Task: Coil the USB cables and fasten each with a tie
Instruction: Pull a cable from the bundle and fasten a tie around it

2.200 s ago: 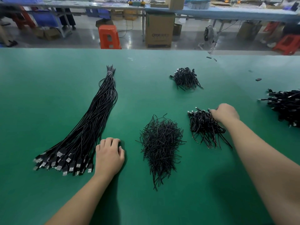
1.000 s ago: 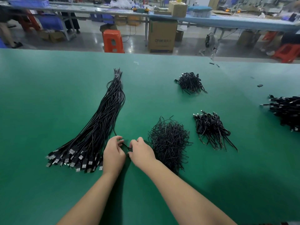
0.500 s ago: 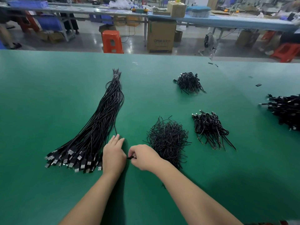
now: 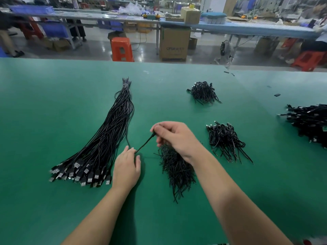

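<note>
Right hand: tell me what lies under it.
The right hand, pinching a cable end, is raised over the far end of the loose tie pile. Wrist and palm cover that end; only green table shows around it.

- The flat felt-like table was a plain, even green, with no pattern.
- The long bundle of thin USB cables was black; its plugs at the near end showed silver metal tips.
- The loose heap of short wire ties was black.
- The two small piles of coiled cables were black too.
- The plastic stool beyond the table was bright orange-red.
- The cardboard box was brown with faint pale lettering.
- The far workbench top was pale blue.
</note>
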Tool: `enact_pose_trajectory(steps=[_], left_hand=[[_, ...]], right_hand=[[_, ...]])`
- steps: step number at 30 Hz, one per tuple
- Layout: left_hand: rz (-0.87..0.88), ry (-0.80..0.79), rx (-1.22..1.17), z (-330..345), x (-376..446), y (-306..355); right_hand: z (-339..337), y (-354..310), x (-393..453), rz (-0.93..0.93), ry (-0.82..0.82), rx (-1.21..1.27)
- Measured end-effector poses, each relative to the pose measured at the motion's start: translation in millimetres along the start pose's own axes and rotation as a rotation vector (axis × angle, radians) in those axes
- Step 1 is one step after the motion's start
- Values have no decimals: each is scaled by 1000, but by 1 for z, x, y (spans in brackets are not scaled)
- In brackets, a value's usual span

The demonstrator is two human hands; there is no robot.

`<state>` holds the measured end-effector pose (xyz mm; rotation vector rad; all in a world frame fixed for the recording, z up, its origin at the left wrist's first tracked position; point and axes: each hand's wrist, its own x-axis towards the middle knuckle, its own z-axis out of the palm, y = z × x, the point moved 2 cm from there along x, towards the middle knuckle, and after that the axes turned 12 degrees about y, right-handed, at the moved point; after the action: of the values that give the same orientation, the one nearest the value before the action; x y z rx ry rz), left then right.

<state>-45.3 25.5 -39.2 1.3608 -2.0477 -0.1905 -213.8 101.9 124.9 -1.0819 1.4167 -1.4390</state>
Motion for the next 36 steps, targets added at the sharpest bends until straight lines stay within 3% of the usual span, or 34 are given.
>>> enact_pose_trajectory(steps=[5,11,16,20,26,29,32,36], left_hand=[[-25,-51,-79,0,-4,-1],[113,-51,-140,-13,-27,9],[205,24,-41,-37,-31,20],[339,-51,-34,-42,-38,32],[374,-241,175,-53,-23,43],[202,-248,-118,-65,-3,59],[-20,-390,-536,-76,18,85],[33,-470,-490,-90,38,118]], right_hand=[[-29,-40,-3,9,161,339],[-58,-36,6,-11,339,463],[-86,-26,19,30,502,514],[-99,-20,23,35,556,510],[-95,-22,16,42,401,118],[-83,-23,11,24,278,-91],[-66,-22,7,-26,179,-202],[-50,-22,5,-83,95,-247]])
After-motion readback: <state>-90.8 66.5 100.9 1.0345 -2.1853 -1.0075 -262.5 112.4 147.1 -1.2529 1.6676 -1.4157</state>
